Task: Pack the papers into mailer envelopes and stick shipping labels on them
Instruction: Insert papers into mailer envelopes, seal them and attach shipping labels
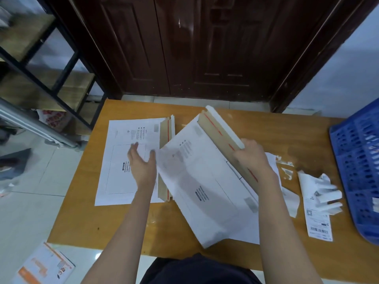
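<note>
A white mailer envelope (pixel 205 181) is tilted above the wooden table (pixel 143 226). My right hand (pixel 252 156) grips its flap edge, where the brown inner side shows a red tear strip. My left hand (pixel 141 162) is spread with straight fingers beside the envelope's left edge; whether it touches the edge I cannot tell. Under that hand a second white mailer (pixel 127 160) lies flat with its flap open. Shipping labels (pixel 317 212) and peeled backing strips lie to the right. White paper (pixel 272 160) pokes out from under the held envelope.
A blue plastic crate (pixel 359 167) stands at the table's right edge. Torn paper scraps (pixel 287 171) are scattered near the labels. A metal shelf rack (pixel 41 78) is at the left and a dark wooden door behind. An orange-printed mailer (pixel 45 265) lies on the floor.
</note>
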`<state>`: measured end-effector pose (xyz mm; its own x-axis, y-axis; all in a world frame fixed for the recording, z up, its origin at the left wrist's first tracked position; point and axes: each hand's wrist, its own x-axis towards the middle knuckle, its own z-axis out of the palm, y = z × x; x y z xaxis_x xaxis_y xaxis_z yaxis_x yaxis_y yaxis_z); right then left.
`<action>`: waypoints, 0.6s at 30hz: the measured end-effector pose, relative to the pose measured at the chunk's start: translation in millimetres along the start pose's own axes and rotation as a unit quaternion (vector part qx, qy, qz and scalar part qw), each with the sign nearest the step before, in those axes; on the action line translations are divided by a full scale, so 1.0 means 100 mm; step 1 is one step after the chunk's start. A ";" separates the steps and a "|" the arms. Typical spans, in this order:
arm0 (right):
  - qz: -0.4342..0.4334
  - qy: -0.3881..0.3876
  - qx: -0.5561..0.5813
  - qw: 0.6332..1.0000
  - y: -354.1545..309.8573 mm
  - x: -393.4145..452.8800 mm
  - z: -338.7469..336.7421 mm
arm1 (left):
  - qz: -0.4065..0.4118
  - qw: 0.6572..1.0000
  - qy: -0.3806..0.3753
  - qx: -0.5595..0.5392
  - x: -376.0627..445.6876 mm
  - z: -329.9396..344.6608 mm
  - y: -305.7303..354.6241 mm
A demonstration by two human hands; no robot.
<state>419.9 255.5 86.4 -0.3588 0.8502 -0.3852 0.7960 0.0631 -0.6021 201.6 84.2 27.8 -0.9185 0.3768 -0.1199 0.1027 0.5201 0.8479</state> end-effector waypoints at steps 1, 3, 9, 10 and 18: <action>-0.013 -0.007 -0.016 1.000 -0.03 -0.01 0.00 | 0.013 0.999 -0.030 -0.034 0.03 0.01 0.16; -0.034 -0.027 -0.036 0.998 -0.07 -0.01 0.00 | 0.029 0.991 -0.122 -0.049 0.09 0.01 0.43; -0.069 0.061 -0.051 0.994 -0.09 0.01 0.14 | -0.075 0.960 -0.253 -0.090 0.12 0.00 0.53; -0.064 0.113 -0.050 0.990 -0.07 0.02 0.17 | -0.108 0.959 -0.233 -0.120 0.11 0.00 0.44; -0.046 0.209 0.071 0.974 0.13 -0.07 0.45 | -0.221 0.965 -0.101 -0.100 -0.08 0.00 0.10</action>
<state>411.4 226.7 49.7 -0.1716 0.9849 -0.0236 0.6843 0.1020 -0.7221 209.7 86.6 37.6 -0.7601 0.3049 -0.5738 -0.3757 0.5143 0.7710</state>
